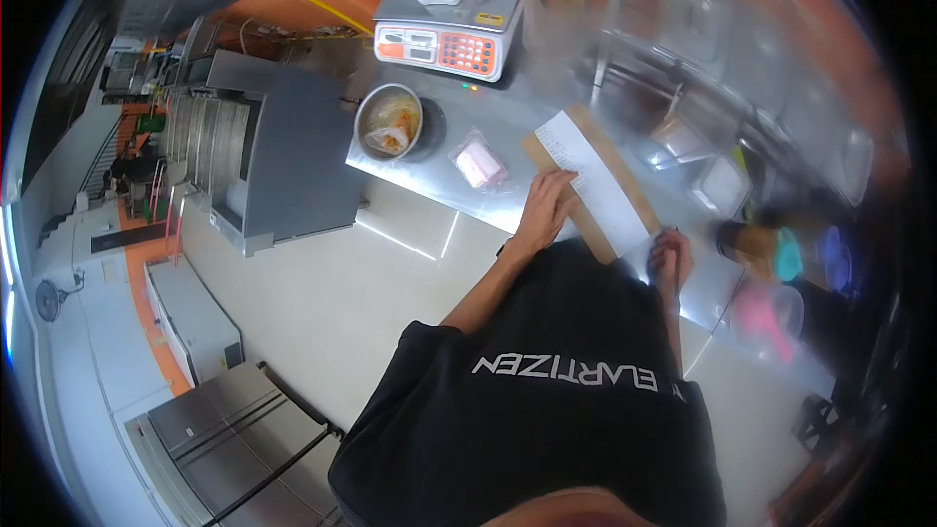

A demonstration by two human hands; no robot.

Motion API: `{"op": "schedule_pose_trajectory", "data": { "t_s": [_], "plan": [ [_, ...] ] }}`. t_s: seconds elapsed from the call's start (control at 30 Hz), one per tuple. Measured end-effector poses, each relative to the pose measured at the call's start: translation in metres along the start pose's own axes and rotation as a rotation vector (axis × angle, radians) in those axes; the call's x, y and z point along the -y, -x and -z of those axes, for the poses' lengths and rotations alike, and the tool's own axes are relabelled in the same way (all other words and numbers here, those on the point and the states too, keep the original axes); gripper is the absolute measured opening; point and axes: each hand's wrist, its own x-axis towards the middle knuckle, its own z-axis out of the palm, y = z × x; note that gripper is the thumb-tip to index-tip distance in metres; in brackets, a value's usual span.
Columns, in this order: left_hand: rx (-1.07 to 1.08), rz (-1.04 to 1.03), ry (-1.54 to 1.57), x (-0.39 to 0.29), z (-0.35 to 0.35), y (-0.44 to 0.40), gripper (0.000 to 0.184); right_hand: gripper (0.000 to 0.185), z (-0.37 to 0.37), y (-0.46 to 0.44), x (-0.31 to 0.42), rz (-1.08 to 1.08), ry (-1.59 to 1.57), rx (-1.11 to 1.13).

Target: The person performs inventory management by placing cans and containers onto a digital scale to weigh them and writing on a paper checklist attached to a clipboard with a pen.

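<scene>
A long white paper sheet (pixel 597 183) with rows of small writing lies on a brown board or card (pixel 625 172) at the front edge of the steel table. My left hand (pixel 547 207) rests at the left edge of the sheet, its fingers stretched out over the paper. My right hand (pixel 672 259) is at the lower right end of the sheet with its fingers curled together; what they hold, if anything, is too small and blurred to make out. Left of my left hand lies a pink-and-white packet in clear plastic (pixel 478 161).
A metal bowl (pixel 390 123) with a bagged orange-yellow food stands near the table's left corner. Behind it is a digital scale (pixel 449 20) with a white container on top. Clear containers (pixel 722 183), a teal-lidded jar (pixel 771 249) and a pink item (pixel 766 314) stand to the right.
</scene>
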Motion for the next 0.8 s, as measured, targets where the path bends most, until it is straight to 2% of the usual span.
{"op": "schedule_pose_trajectory", "data": {
  "t_s": [0.13, 0.2, 0.23, 0.27, 0.33, 0.37, 0.4, 0.43, 0.47, 0.57, 0.6, 0.8],
  "plan": [
    [0.056, 0.040, -0.030, 0.003, -0.019, 0.007, 0.091, 0.024, 0.000, -0.002, -0.011, 0.065, -0.033, -0.043],
    [0.088, 0.001, -0.162, 0.011, -0.028, 0.015, 0.103, 0.029, -0.009, -0.002, -0.004, -0.043, -0.186, -0.139],
    [0.070, -0.069, -0.168, 0.020, -0.034, 0.020, 0.105, 0.039, -0.006, -0.006, -0.011, 0.048, -0.096, -0.113],
    [0.048, -0.058, -0.151, 0.022, -0.035, 0.017, 0.106, 0.048, -0.004, -0.009, -0.017, 0.142, -0.009, -0.095],
    [0.039, -0.052, -0.250, 0.018, -0.036, 0.017, 0.104, 0.049, 0.003, -0.012, -0.010, 0.256, 0.341, 0.005],
    [0.056, -0.062, -0.249, 0.014, -0.034, 0.015, 0.103, 0.044, -0.006, -0.011, 0.018, 0.408, 0.506, 0.066],
    [0.060, -0.034, -0.249, 0.012, -0.034, 0.015, 0.102, 0.038, 0.002, -0.018, -0.009, 0.391, 0.405, 0.090],
    [0.027, -0.041, -0.268, 0.006, -0.032, 0.014, 0.098, 0.033, -0.009, -0.016, 0.004, 0.371, 0.290, 0.117],
    [0.019, -0.050, -0.246, 0.006, -0.031, 0.012, 0.097, 0.028, -0.021, -0.011, 0.024, 0.161, 0.166, 0.153],
    [0.022, -0.052, -0.248, 0.005, -0.029, 0.011, 0.094, 0.021, -0.027, -0.021, 0.024, 0.183, 0.170, 0.328],
    [0.027, -0.048, -0.259, 0.005, -0.028, 0.010, 0.093, 0.021, -0.032, -0.027, 0.019, 0.257, 0.145, 0.387],
    [0.025, -0.031, -0.163, 0.008, -0.025, 0.008, 0.085, 0.022, -0.044, -0.046, 0.006, 0.255, 0.356, 0.454]
  ]
}}
